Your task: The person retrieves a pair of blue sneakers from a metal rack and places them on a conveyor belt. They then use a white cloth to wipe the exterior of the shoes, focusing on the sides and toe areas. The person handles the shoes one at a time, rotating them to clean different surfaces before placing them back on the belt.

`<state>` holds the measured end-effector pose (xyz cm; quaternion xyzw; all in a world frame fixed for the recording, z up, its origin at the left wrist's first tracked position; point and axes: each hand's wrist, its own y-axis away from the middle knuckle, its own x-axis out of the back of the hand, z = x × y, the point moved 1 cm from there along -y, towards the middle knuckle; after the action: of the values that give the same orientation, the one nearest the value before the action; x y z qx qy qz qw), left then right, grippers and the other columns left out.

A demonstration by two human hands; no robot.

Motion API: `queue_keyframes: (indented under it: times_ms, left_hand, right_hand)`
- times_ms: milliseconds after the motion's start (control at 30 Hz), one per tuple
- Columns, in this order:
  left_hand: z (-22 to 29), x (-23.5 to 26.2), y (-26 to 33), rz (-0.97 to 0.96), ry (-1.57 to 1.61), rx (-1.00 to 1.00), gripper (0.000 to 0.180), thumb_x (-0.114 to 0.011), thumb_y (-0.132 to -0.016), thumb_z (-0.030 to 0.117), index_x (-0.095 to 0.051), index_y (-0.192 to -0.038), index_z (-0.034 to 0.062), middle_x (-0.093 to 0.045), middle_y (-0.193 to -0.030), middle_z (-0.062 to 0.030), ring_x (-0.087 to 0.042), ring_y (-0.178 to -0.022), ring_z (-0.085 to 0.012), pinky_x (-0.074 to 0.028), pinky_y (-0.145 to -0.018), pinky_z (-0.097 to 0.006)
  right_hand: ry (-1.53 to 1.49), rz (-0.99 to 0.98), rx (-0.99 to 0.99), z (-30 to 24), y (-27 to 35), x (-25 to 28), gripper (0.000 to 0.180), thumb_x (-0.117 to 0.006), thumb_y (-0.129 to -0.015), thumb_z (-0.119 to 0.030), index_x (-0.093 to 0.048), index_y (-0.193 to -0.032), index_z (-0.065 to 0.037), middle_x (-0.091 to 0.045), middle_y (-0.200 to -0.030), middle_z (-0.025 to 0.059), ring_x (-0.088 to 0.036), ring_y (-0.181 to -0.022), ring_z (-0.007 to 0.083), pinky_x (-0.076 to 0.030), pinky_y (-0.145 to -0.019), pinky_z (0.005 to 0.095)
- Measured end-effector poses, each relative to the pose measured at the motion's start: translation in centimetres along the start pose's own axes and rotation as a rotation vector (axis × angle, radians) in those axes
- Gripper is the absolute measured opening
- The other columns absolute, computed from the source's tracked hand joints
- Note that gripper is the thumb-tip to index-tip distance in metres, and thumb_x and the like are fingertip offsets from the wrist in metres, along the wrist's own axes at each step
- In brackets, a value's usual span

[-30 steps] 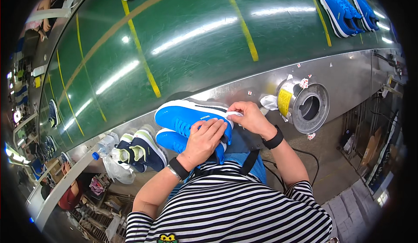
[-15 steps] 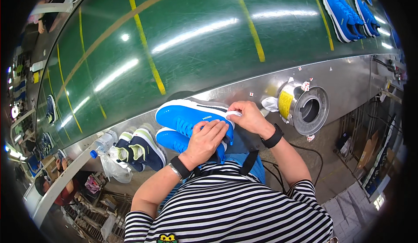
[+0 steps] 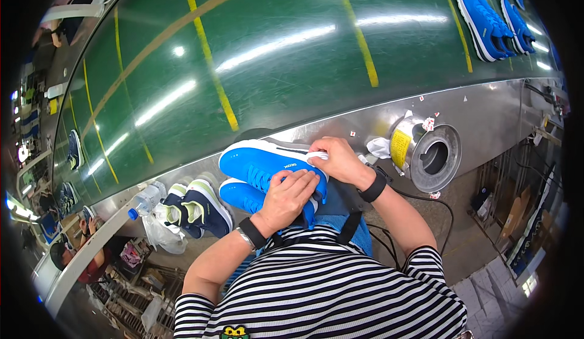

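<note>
A blue sneaker (image 3: 246,158) with a white sole lies on its side at the belt's near edge, sole facing away from me. Its mate, another blue sneaker (image 3: 238,195), is just nearer to me, partly covered. My left hand (image 3: 289,196) is closed over the first sneaker's collar, fingers together, and steadies it. At the heel end, my right hand (image 3: 340,161) pinches a small white cloth (image 3: 317,155) against the sole edge. Its fingertips are partly hidden by the cloth.
A green conveyor belt (image 3: 274,89) with yellow lines carries more blue sneakers (image 3: 485,26) at far right. Dark navy sneakers (image 3: 207,208) and a water bottle (image 3: 148,199) stand at left. A round metal canister (image 3: 451,161) with a white rag (image 3: 378,148) is at right.
My right hand has shifted slightly left along the sole edge with the white cloth. My left hand keeps its place. The belt's lines and shoes have slid a little to the right.
</note>
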<state>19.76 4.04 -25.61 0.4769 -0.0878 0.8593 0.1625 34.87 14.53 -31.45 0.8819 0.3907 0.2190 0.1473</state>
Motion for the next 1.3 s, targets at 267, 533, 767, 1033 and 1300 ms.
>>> queue_keyframes:
  times_ms: [267, 533, 767, 1033, 1300]
  left_hand:
    - [0.3, 0.2, -0.1, -0.003, -0.022, 0.006, 0.040, -0.069, -0.074, 0.011, -0.065, -0.113, 0.0093, -0.065, -0.113, -0.0021, -0.060, -0.105, -0.0164, -0.039, -0.091, -0.037]
    - [0.4, 0.0, 0.5, 0.002, -0.039, 0.004, 0.038, -0.068, -0.076, 0.012, -0.065, -0.113, 0.0104, -0.065, -0.113, -0.0013, -0.060, -0.105, -0.0159, -0.039, -0.091, -0.037]
    - [0.4, 0.0, 0.6, -0.004, -0.034, 0.004, 0.037, -0.068, -0.077, 0.012, -0.065, -0.114, 0.0105, -0.065, -0.113, -0.0010, -0.061, -0.105, -0.0158, -0.039, -0.090, -0.036]
    - [0.5, 0.0, 0.6, 0.002, -0.035, 0.007, 0.038, -0.068, -0.076, 0.011, -0.065, -0.114, 0.0101, -0.065, -0.112, -0.0009, -0.060, -0.105, -0.0156, -0.039, -0.091, -0.036]
    - [0.6, 0.0, 0.6, 0.007, -0.034, 0.011, 0.038, -0.067, -0.076, 0.011, -0.065, -0.114, 0.0096, -0.065, -0.112, -0.0010, -0.060, -0.104, -0.0156, -0.040, -0.090, -0.036]
  right_hand:
    - [-0.015, -0.038, 0.032, -0.5, -1.1, -0.3, 0.020, -0.071, -0.078, -0.015, -0.066, -0.090, 0.001, -0.064, -0.082, 0.0176, -0.063, -0.077, 0.0320, -0.049, -0.070, 0.0379]
    - [-0.134, -0.061, -0.069, 0.4, 1.9, 0.9, 0.020, -0.071, -0.077, -0.013, -0.065, -0.090, 0.001, -0.065, -0.080, 0.0154, -0.063, -0.074, 0.0242, -0.049, -0.068, 0.0342]
    - [-0.070, -0.027, -0.004, 0.0, 0.0, -0.2, 0.019, -0.071, -0.077, -0.013, -0.065, -0.088, 0.001, -0.064, -0.080, 0.0147, -0.062, -0.074, 0.0213, -0.049, -0.069, 0.0331]
    - [-0.133, -0.075, -0.080, 0.2, 0.4, 0.2, 0.018, -0.071, -0.076, -0.012, -0.065, -0.086, 0.002, -0.065, -0.076, 0.0131, -0.062, -0.072, 0.0177, -0.049, -0.068, 0.0322]
    - [-0.142, -0.134, -0.054, 0.2, -1.7, -0.5, 0.019, -0.071, -0.074, -0.013, -0.065, -0.085, 0.002, -0.065, -0.074, 0.0116, -0.062, -0.070, 0.0169, -0.049, -0.067, 0.0323]
